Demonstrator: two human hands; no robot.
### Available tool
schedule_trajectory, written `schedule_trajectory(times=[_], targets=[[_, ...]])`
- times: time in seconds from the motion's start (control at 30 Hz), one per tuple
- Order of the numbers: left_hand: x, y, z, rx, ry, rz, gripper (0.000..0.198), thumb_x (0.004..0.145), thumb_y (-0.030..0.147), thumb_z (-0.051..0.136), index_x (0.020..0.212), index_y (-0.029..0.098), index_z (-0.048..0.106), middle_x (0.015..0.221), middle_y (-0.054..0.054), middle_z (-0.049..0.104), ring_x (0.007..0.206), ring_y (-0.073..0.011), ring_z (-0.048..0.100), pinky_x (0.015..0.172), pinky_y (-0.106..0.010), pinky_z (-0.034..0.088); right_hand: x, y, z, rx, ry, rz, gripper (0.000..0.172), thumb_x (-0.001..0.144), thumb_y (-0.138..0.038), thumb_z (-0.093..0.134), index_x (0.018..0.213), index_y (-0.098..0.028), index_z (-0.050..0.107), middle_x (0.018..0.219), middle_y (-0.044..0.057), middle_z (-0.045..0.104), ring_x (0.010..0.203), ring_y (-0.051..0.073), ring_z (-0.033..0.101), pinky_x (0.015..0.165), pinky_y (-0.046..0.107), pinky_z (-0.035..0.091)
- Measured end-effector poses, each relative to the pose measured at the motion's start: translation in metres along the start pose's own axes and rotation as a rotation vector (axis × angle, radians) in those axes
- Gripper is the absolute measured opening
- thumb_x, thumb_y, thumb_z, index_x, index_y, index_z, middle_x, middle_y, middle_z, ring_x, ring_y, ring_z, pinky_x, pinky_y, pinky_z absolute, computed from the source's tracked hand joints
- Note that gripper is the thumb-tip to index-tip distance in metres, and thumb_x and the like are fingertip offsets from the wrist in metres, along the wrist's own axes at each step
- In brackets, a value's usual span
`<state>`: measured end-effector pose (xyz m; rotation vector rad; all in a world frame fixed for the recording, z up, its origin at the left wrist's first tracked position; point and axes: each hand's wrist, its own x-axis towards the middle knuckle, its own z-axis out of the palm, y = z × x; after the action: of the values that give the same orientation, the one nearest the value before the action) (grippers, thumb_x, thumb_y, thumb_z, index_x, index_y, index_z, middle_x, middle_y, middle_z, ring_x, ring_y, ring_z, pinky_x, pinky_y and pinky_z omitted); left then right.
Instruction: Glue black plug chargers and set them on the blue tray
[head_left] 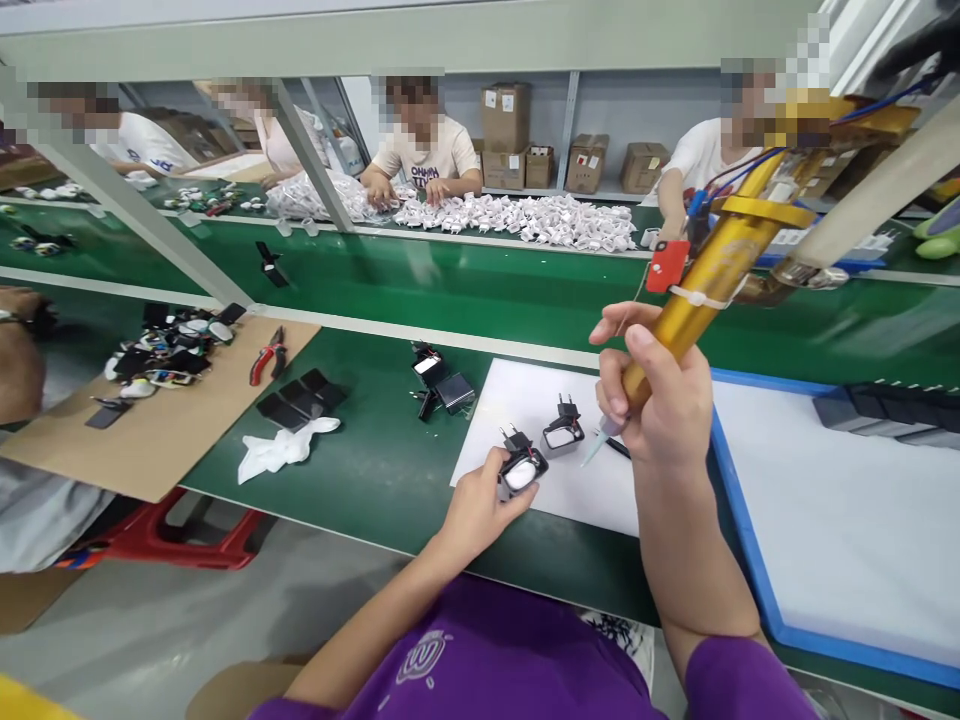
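My left hand (480, 503) grips a black plug adapter (523, 471) with two prongs and a white oval part showing in its open housing. Fingers of my right hand (664, 395) wrap around a gold glue dispenser (709, 285), whose pale tapered nozzle (598, 446) points down and left. That tip hangs close to a second black plug adapter (562, 428), which stands on a white sheet (592, 495). A dark thin object (619, 449) lies partly hidden behind the nozzle. A red switch piece (667, 266) is tied to the dispenser.
Left of the sheet are black casing parts (442, 380), black covers (300, 400) and a white cloth (285, 450). Cardboard (202, 430) bears pliers (268, 357) and piled parts. A blue-rimmed tray (739, 510) is at right. Co-workers sit across a green conveyor (450, 290).
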<state>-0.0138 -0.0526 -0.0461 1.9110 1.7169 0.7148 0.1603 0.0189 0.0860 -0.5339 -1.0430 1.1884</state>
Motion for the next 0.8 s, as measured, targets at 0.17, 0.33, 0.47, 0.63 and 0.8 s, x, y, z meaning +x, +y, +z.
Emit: schedule_trajectory(times=[0.17,0.33,0.47,0.63,0.8], targets=[[0.006,0.036,-0.004,-0.115,0.007,0.142,0.027,0.076,0.035,0.066,0.095,0.022,0.050,0.080,0.001,0.068,0.066,-0.0151,0.063,0.061,-0.023,0.046,-0.005,0.003,0.001,-0.070,-0.008,-0.021,0.019,0.084,-0.036,0.064,0.095,-0.021,0.065,0.082,-0.002,0.065,0.033,0.001,0.040,0.025,0.016,0.027],[0.011,0.056,-0.009,-0.228,0.012,0.160,0.030,0.072,0.031,0.068,0.095,0.021,0.051,0.078,0.003,0.067,0.061,-0.0117,0.059,0.058,-0.020,0.045,-0.004,0.002,0.000,-0.124,0.019,-0.033,0.021,0.083,-0.040,0.065,0.086,-0.020,0.062,0.069,-0.004,0.063,0.031,0.002,0.039,0.025,0.017,0.027],[0.011,0.059,-0.012,-0.261,0.004,0.151,0.030,0.072,0.030,0.068,0.095,0.021,0.051,0.078,0.003,0.067,0.062,-0.0115,0.060,0.058,-0.020,0.046,-0.002,0.001,-0.001,-0.148,0.013,-0.042,0.025,0.085,-0.041,0.063,0.076,-0.019,0.056,0.041,-0.010,0.045,0.026,0.004,0.033,0.028,0.017,0.027],[0.011,0.060,-0.012,-0.249,-0.001,0.159,0.029,0.072,0.029,0.067,0.095,0.021,0.050,0.080,0.002,0.068,0.058,-0.0109,0.058,0.057,-0.020,0.045,-0.002,0.002,-0.001,-0.183,0.016,-0.047,0.027,0.083,-0.045,0.063,0.080,-0.019,0.056,0.045,-0.010,0.047,0.028,0.004,0.036,0.029,0.018,0.028],[0.013,0.060,-0.003,-0.231,0.017,0.136,0.030,0.072,0.031,0.068,0.095,0.022,0.051,0.079,0.001,0.069,0.062,-0.0137,0.062,0.059,-0.022,0.047,-0.002,0.003,-0.001,-0.165,0.027,-0.067,0.028,0.082,-0.046,0.065,0.090,-0.020,0.059,0.065,-0.005,0.060,0.032,0.003,0.041,0.028,0.017,0.028]])
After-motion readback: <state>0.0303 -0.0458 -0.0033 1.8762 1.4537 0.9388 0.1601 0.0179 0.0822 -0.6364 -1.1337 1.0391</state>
